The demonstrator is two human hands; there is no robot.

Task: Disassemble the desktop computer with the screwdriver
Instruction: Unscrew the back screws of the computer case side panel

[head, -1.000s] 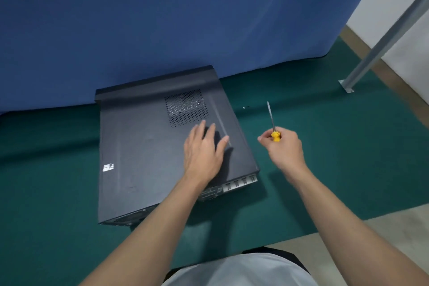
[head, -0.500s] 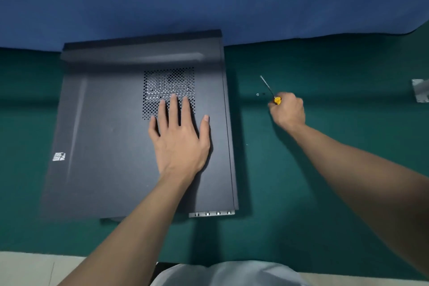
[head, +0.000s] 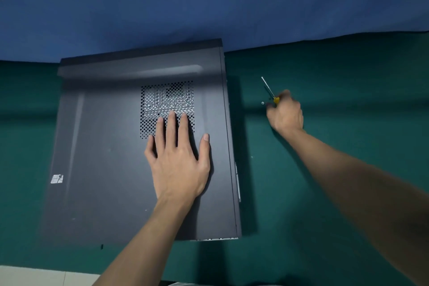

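Since a second ago my left hand point(head: 178, 160) has slid up the case point(head: 104, 146), which lies flat on the green mat point(head: 325, 72), and presses down, fingers straight, tips on the vent point(head: 167, 97). Right hand point(head: 286, 115) has swung out over the mat, fingers curled round the screwdriver point(head: 269, 89), beside a small screw point(head: 262, 103).

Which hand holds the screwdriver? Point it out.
The right hand, gripping the yellow-handled screwdriver above the green mat; the left hand lies flat, fingers spread, on the computer case.
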